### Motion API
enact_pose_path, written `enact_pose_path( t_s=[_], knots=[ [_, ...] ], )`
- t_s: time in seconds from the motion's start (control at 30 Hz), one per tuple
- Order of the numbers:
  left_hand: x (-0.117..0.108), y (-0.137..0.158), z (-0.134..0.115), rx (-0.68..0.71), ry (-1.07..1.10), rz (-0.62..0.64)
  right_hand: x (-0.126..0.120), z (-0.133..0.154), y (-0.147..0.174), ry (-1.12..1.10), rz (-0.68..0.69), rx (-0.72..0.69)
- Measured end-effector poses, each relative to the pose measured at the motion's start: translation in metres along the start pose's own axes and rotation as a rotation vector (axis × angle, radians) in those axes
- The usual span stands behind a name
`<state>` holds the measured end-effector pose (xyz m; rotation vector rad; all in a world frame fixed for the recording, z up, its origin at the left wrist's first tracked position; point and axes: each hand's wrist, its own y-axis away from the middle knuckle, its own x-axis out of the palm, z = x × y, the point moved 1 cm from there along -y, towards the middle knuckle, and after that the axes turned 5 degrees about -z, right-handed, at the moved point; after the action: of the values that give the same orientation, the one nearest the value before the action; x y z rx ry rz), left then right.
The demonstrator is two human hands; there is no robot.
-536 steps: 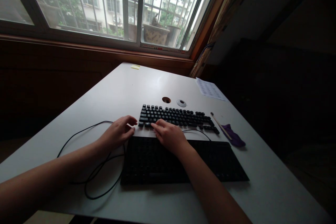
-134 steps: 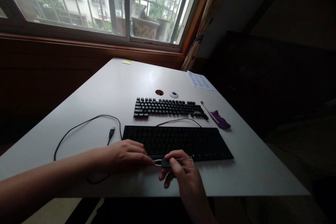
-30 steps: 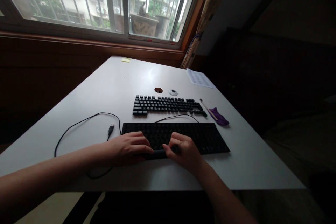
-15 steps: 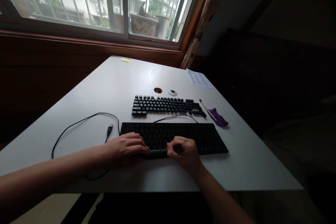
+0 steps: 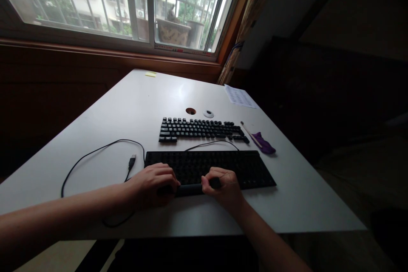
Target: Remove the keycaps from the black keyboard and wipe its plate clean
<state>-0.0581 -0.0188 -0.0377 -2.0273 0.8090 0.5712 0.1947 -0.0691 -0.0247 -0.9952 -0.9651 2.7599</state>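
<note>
Your right hand [image 5: 225, 187] is clenched around a small dark tool [image 5: 215, 182] above the front part of the keyboard [image 5: 248, 170]; a thin wire shows faintly by your knuckles, and a pull at a slant could bend it or let the tool slip and scrape the board. Your left hand [image 5: 156, 183] curls over the front left edge, fingertips at one end of a long dark bar [image 5: 191, 189] lying along that edge between your hands; how firmly those fingers grip, I cannot tell. Whether the bar is seated or loose is too dark to make out, so force on one end alone may twist it. If your left hand bears down too lightly, the keyboard could skid on the smooth desk [image 5: 111, 112] and jostle the loose keys [image 5: 200, 129] set out in rows just behind it, muddling their order. To the left, the cable [image 5: 121, 140] loops across the desk and passes by your forearm, its plug [image 5: 131, 161] just beyond; a dragging arm could snag it and tug the board. Near the far side of the rows is a round hole [image 5: 191, 111], where a knocked key could drop in. A sweep rightward might send the brush [image 5: 250, 133], one end against the purple cloth [image 5: 265, 145], into the nearest keys.
</note>
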Motion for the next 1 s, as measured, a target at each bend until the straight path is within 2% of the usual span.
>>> enact_pose_path(
  t_s=[0.13,0.37,0.77,1.0],
  knots=[
    [0.0,-0.002,0.0,-0.025,0.038,-0.013,-0.001,-0.001,0.0,-0.004,0.004,0.011],
    [-0.003,-0.006,-0.001,-0.063,0.154,-0.086,-0.003,-0.005,0.0,-0.029,-0.046,0.143],
    [-0.007,-0.005,0.0,-0.04,0.07,-0.23,-0.006,-0.005,-0.003,-0.102,-0.015,0.234],
    [-0.017,-0.01,-0.003,-0.006,-0.062,-0.335,-0.006,-0.006,-0.003,-0.144,-0.061,0.237]
  ],
)
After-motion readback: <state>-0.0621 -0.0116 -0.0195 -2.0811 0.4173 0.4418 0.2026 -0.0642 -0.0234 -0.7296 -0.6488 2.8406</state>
